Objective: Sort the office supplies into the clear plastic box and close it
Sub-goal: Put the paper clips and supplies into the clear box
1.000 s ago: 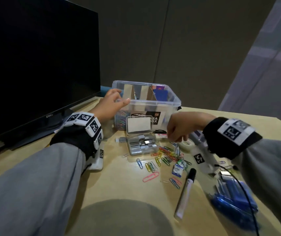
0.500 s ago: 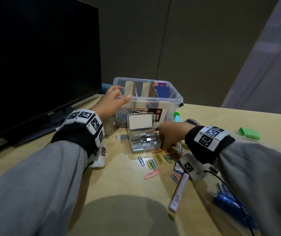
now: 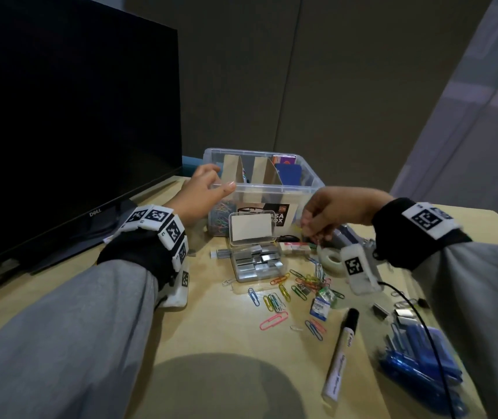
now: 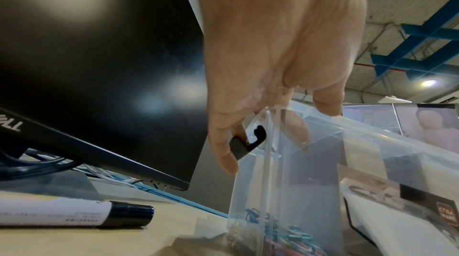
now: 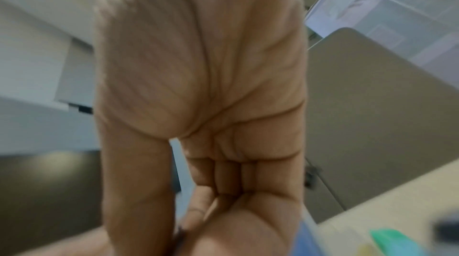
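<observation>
The clear plastic box (image 3: pixel 308 179) stands open at the back of the table, with cardboard dividers and coloured paper clips in its left compartment. My left hand (image 3: pixel 211 189) grips its near left corner, fingers over the rim (image 4: pixel 360 125) beside a black latch (image 4: pixel 246 142). My right hand (image 3: pixel 314 231) hovers just right of the open staple case (image 3: pixel 253 258), fingers curled, pinching what looks like a thin paper clip (image 3: pixel 319 244). In the blurred right wrist view the thumb presses against the curled fingers (image 5: pixel 218 178). Loose paper clips (image 3: pixel 296 285) lie scattered below that hand.
A black monitor (image 3: pixel 75 116) fills the left side. A tape roll (image 3: pixel 329 259), a white marker (image 3: pixel 339 355), blue pens (image 3: pixel 422 358) and small metal clips (image 3: pixel 401 314) lie at the right. Another marker (image 4: pixel 74 215) lies by the monitor foot.
My right hand dipped into the paper clip pile, then rose and moved right with its fingers pinched. The left hand stayed on the box corner.
</observation>
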A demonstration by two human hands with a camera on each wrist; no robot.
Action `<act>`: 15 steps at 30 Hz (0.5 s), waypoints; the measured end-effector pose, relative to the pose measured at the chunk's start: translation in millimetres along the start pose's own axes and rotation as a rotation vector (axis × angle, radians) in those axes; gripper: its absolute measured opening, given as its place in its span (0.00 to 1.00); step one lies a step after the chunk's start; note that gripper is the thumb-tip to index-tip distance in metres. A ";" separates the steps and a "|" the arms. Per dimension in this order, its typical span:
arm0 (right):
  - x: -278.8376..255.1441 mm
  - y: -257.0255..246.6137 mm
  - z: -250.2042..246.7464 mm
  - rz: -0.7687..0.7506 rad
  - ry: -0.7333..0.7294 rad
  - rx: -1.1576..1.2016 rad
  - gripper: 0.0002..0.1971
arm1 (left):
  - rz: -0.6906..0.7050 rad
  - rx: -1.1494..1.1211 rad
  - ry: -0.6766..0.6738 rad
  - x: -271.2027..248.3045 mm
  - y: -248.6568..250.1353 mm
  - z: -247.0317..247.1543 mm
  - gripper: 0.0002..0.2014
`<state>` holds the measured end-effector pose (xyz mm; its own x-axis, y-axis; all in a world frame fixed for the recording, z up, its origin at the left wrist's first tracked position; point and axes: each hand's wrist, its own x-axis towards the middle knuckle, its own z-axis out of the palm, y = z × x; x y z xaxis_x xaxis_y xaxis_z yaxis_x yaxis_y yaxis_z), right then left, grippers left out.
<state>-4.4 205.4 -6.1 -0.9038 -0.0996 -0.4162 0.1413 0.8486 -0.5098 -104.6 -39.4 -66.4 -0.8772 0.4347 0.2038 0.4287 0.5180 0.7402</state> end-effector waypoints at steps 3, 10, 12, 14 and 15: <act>-7.3 -24.8 -22.1 -0.109 0.057 0.111 0.02 | -0.007 0.027 -0.014 1.4 -3.0 -2.2 0.15; 31.5 -84.1 -36.4 -0.228 0.338 0.227 0.07 | 0.018 0.000 -0.005 -2.8 -0.6 -5.2 0.13; 51.8 -98.2 -28.6 -0.216 0.408 0.224 0.05 | 0.019 -0.008 -0.014 -5.2 2.8 -6.4 0.12; 70.9 -108.3 -20.0 -0.173 0.439 0.169 0.05 | 0.012 -0.023 -0.018 -6.3 3.8 -7.1 0.12; 78.7 -112.2 -16.0 -0.144 0.452 0.129 0.06 | 0.006 -0.027 -0.023 -6.2 3.1 -6.8 0.12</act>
<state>-97.9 110.7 30.4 -0.9986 0.0486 0.0195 0.0249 0.7689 -0.6389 -99.3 -45.5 -61.1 -0.8693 0.4548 0.1934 0.4276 0.4958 0.7559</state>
